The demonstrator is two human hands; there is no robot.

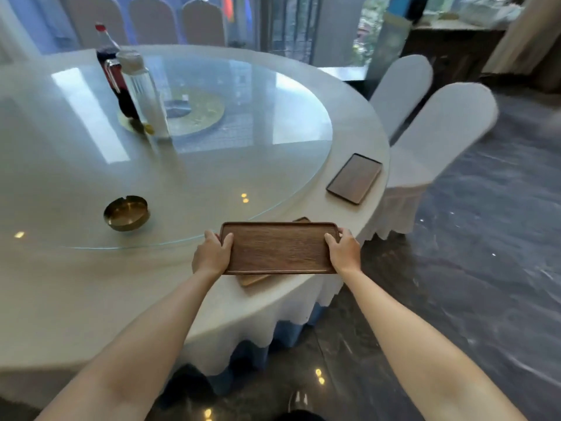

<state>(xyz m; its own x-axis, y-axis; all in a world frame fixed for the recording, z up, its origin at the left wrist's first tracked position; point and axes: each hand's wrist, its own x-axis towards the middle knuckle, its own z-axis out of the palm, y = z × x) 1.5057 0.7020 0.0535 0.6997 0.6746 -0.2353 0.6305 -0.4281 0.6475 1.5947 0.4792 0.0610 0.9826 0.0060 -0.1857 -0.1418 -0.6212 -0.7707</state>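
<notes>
A dark wooden tray (278, 248) is held level over the near right edge of the round table (91, 299). My left hand (212, 254) grips its left end, thumb on top of the tray floor. My right hand (344, 250) grips its right end the same way. Under the tray lies a lighter wooden tray (252, 280), mostly hidden, with a corner showing at the front and another behind. A second dark tray (354, 178) lies flat on the table rim farther right.
A glass turntable (212, 165) covers the table's middle, carrying a brass ashtray (126, 213), a cola bottle (113, 74) and a clear bottle (142, 92). Two white-covered chairs (431, 129) stand right of the table. Dark glossy floor (470, 268) lies to the right.
</notes>
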